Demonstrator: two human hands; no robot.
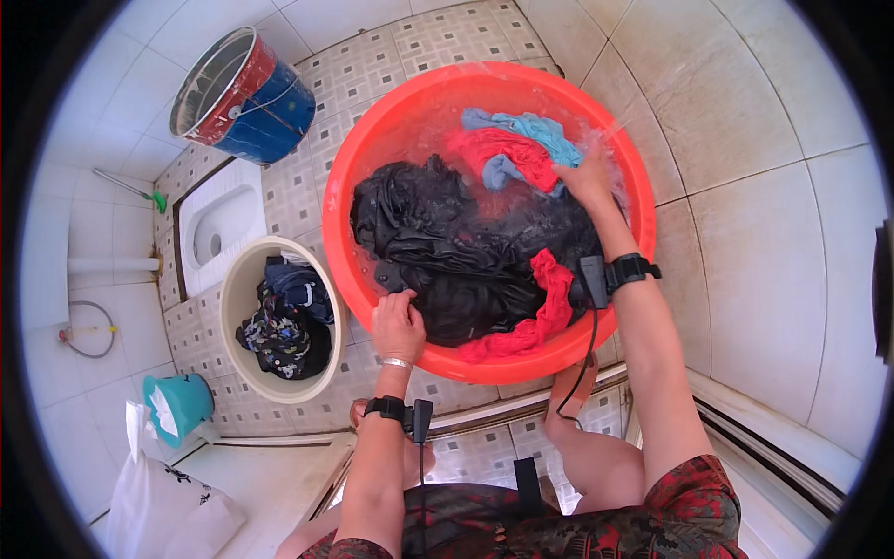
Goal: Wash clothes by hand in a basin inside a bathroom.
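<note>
A large red plastic basin of water holds soaked laundry. My left hand lies over its near-left rim, fingers curled inward beside black wet clothing; whether they grip the cloth is hidden. At the right side, my right hand has hold of a bunched red cloth and light blue cloth, with water splashing around the fingers. Another twisted red cloth runs over the black clothing towards the near rim. Both my wrists wear black straps with small devices and cables.
Left of the basin stands a cream tub of dark clothes. Beyond it are a squat toilet, a blue-and-red metal bucket and a toilet brush. A teal bin and white bag sit lower left. A tiled wall rises at right.
</note>
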